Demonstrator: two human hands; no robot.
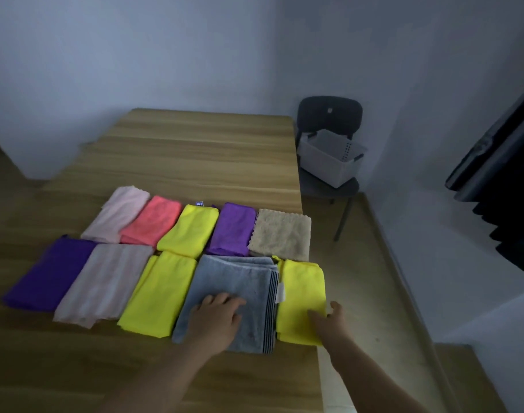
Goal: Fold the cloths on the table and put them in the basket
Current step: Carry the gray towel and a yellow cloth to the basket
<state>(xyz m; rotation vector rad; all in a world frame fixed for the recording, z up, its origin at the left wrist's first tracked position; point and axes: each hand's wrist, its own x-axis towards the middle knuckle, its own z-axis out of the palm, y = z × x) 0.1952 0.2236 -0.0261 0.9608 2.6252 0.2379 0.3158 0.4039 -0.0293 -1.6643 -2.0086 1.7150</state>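
Observation:
Several folded cloths lie in two rows on the wooden table (195, 144). My left hand (216, 317) rests flat, fingers spread, on the folded grey towel (239, 281) in the near row. My right hand (329, 320) grips the near right edge of the yellow cloth (302, 287) at the table's right edge, thumb at its side. Other near-row cloths are yellow (159, 293), pale pink (105, 284) and dark purple (49, 272). The far row holds pink (117, 213), coral (150, 222), yellow (189, 231), purple (233, 228) and beige (281, 234) cloths. The white basket (329, 159) sits apart on a chair.
A black chair (329, 114) stands past the table's far right corner against the wall, holding the basket. Dark fabric (505, 174) hangs at the right. Wooden floor (374, 263) lies between table and wall. The far half of the table shows bare wood.

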